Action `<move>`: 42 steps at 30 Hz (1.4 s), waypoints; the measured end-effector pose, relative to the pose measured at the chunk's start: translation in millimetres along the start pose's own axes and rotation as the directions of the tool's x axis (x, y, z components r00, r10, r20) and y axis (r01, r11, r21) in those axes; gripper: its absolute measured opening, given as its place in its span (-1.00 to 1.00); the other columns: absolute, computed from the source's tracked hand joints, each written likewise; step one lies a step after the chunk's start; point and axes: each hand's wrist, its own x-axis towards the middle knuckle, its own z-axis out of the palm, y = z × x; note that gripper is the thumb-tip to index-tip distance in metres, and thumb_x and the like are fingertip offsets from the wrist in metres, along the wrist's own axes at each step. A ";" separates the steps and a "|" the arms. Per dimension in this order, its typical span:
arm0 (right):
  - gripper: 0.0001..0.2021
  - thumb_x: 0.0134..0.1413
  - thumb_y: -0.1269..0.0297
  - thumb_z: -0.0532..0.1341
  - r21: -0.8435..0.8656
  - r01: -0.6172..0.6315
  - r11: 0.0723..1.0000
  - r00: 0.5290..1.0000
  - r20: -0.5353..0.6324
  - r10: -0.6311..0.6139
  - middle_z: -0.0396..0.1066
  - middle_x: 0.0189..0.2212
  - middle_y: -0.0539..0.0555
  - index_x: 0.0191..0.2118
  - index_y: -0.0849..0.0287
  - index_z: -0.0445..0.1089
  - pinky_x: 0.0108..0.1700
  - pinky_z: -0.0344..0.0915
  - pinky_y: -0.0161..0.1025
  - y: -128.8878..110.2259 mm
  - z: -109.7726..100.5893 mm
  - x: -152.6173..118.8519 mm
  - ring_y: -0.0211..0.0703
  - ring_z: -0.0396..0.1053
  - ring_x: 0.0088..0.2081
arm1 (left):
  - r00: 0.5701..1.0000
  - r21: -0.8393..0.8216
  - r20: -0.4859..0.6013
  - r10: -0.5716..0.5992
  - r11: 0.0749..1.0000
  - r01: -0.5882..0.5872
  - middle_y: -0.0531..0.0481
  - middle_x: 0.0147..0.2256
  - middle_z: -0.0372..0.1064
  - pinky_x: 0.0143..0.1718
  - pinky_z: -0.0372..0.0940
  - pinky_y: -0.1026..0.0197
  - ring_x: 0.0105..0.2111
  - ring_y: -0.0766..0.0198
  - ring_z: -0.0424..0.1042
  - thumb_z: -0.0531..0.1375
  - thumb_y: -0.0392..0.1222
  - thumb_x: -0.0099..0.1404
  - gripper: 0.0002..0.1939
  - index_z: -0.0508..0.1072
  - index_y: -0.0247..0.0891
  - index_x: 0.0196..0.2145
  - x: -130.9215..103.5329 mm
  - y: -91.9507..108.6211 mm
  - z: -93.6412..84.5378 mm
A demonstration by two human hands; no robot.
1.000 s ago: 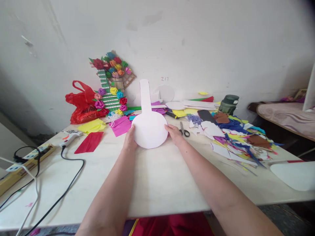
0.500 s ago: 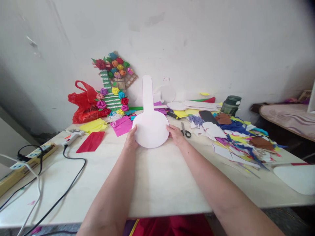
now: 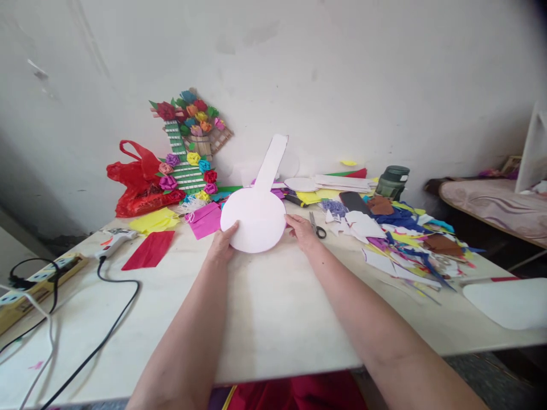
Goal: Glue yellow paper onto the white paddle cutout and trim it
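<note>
A white paddle-shaped paper cutout, round below with a long strip on top, is held up above the table. Its strip leans to the right, and a thin dark line runs along parts of its edge. My left hand grips the lower left rim, thumb on the front face and fingers hidden behind. On the right rim, my right hand pinches the cutout between thumb and fingers. Just beyond that hand lie black-handled scissors on the tabletop.
Paper scraps pile up at the right, near a dark phone and green bottle. A paper-flower craft leans on the wall beside a red bag. A glue gun and power strip sit left, with trailing cords.
The cutout's strip has tipped from upright to leaning right. My left thumb now lies further onto the front face. The whole scene has shifted slightly left in view.
</note>
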 end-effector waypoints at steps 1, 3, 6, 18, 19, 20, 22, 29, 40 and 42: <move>-0.72 -0.35 0.16 0.29 -0.025 0.005 1.000 1.000 -0.022 -0.006 0.33 -0.65 -0.04 -0.45 0.24 0.40 -0.71 -0.10 -0.44 -0.2 -1.2 1.1 -0.34 0.22 -0.60 | 1.000 -0.013 -0.007 -0.005 1.000 0.005 -0.17 -0.19 0.41 -0.08 0.27 -0.02 -0.23 0.04 0.42 0.28 -0.32 -0.04 -0.56 0.37 -0.32 -0.14 0.1 -0.1 0.8; -0.73 -0.36 0.17 0.28 -0.034 -0.003 0.999 0.998 -0.062 0.001 0.28 -0.70 -0.06 -0.47 0.24 0.39 -0.71 -0.16 -0.42 0.3 -0.7 2.8 -0.36 0.17 -0.64 | 1.000 -0.066 -0.026 -0.015 0.998 0.013 -0.15 -0.19 0.42 -0.06 0.26 0.00 -0.19 0.06 0.40 0.26 -0.27 0.01 -0.59 0.37 -0.31 -0.13 0.1 -1.5 3.5; -0.74 -0.34 0.17 0.27 0.038 -0.026 0.999 0.995 -0.093 0.029 0.27 -0.71 -0.07 -0.47 0.23 0.36 -0.71 -0.10 -0.41 2.6 5.8 3.4 -0.36 0.18 -0.67 | 1.000 -0.150 -0.024 -0.007 0.989 0.004 -0.10 -0.15 0.40 -0.05 0.26 0.04 -0.10 0.09 0.35 0.22 -0.23 0.06 -0.61 0.35 -0.25 -0.10 -2.5 -5.0 9.8; -0.72 0.00 0.08 0.06 -0.273 0.033 0.961 0.996 0.084 -0.011 0.42 -0.46 0.08 -0.35 0.20 0.33 -0.56 0.23 -0.32 6.8 9.2 4.8 -0.26 0.35 -0.56 | 0.995 -0.035 0.070 -0.066 0.997 0.068 -0.09 -0.04 0.30 -0.22 0.38 0.08 -0.13 0.10 0.36 0.25 -0.36 0.02 -0.47 0.27 -0.15 -0.03 -11.0 -12.6 16.5; -0.71 0.04 0.09 0.02 -0.464 0.052 0.884 0.999 0.021 -0.047 0.43 -0.44 0.10 -0.35 0.20 0.34 -0.52 0.24 -0.30 3.1 2.2 5.9 -0.25 0.35 -0.54 | 0.996 -0.038 0.061 -0.059 0.997 0.061 -0.09 -0.04 0.30 -0.22 0.38 0.07 -0.13 0.10 0.36 0.25 -0.35 0.02 -0.47 0.27 -0.15 -0.03 -9.7 -12.2 14.1; -0.72 0.05 0.12 0.01 -0.673 0.050 0.738 0.994 -0.042 -0.105 0.43 -0.42 0.11 -0.36 0.19 0.36 -0.44 0.26 -0.28 -1.1 -5.7 7.0 -0.22 0.37 -0.48 | 0.997 -0.041 0.055 -0.051 0.998 0.053 -0.08 -0.04 0.30 -0.22 0.38 0.07 -0.12 0.10 0.36 0.25 -0.35 0.02 -0.47 0.27 -0.14 -0.03 -8.4 -11.7 11.8; -0.77 0.04 0.22 0.03 -0.946 -0.044 0.321 0.959 -0.130 -0.251 0.42 -0.32 0.14 -0.30 0.15 0.39 -0.25 0.24 -0.19 -9.2 -22.4 8.9 -0.11 0.37 -0.26 | 0.998 -0.046 0.050 -0.037 0.998 0.039 -0.07 -0.04 0.30 -0.22 0.38 0.07 -0.12 0.11 0.35 0.26 -0.35 0.02 -0.48 0.28 -0.13 -0.04 -6.3 -11.0 8.2; -0.64 -0.07 0.34 0.08 -0.955 -0.270 -0.121 0.957 -0.253 -0.144 0.28 -0.12 0.33 -0.09 0.28 0.34 -0.21 0.22 -0.13 -18.2 -53.3 14.9 0.08 0.28 -0.09 | 0.999 -0.066 0.019 -0.046 0.997 0.047 -0.08 -0.02 0.29 -0.21 0.38 0.07 -0.14 0.10 0.37 0.26 -0.36 0.01 -0.54 0.31 -0.19 -0.09 -3.4 -9.7 5.9; -0.77 -0.15 0.45 0.15 -0.984 -0.153 -0.089 0.981 -0.140 -0.136 0.41 -0.27 0.25 -0.27 0.24 0.42 -0.24 0.24 -0.18 -30.0 -49.6 11.6 0.02 0.36 -0.18 | 0.998 -0.112 -0.025 -0.052 0.993 0.049 -0.04 -0.04 0.30 -0.23 0.38 0.05 -0.17 0.13 0.39 0.23 -0.37 0.04 -0.58 0.32 -0.16 -0.11 -1.5 -7.2 4.6; -0.73 -0.20 0.45 0.19 -0.981 -0.157 0.110 0.976 -0.171 -0.134 0.43 -0.30 0.20 -0.26 0.21 0.40 -0.31 0.26 -0.23 -28.2 -51.5 12.1 -0.02 0.38 -0.23 | 0.998 -0.136 -0.024 -0.059 0.989 0.055 -0.04 -0.06 0.32 -0.22 0.38 0.07 -0.16 0.14 0.39 0.23 -0.38 0.05 -0.57 0.31 -0.16 -0.09 -1.3 -6.9 4.4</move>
